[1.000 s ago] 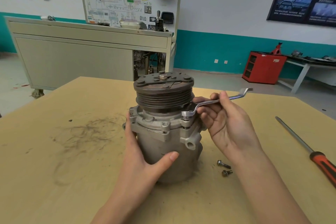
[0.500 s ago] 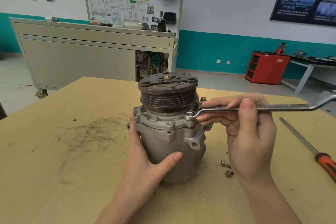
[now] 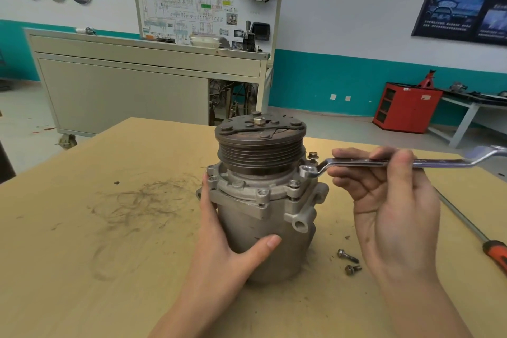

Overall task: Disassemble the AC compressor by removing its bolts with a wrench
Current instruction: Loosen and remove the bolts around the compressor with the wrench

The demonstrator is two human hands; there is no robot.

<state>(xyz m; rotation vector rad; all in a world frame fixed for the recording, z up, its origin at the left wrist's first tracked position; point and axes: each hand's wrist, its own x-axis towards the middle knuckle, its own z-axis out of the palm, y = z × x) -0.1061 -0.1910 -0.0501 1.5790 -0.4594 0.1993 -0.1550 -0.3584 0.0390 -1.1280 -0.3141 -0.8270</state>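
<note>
Compressor (image 3: 263, 228) standing upright on the surface (image 3: 109, 269), pulley (image 3: 260, 148) uppermost. The left hand (image 3: 227, 250) wraps the housing, thumb across the front and fingers out of sight behind, its grip closed on the body as in both earlier frames. The right hand (image 3: 389, 200) has its grip clamped on the wrench (image 3: 384, 163), thumb on top of the shank and fingers beneath. A second ago the shank slanted away toward the back right; half a second ago it had swung to point right, and it lies that way now, nearly level. The ring end, which covered a flange bolt (image 3: 293, 182) at the front right in the earlier frames, now sits just right of that bolt, which shows bare. Whether the ring is seated on anything cannot be told. A raised bolt (image 3: 312, 156) stands just behind the ring, beside the pulley. Two loose bolts (image 3: 348, 256) lie on the surface near the base, to its right, unmoved. A screwdriver (image 3: 466, 225) lies well apart at the right edge.
</note>
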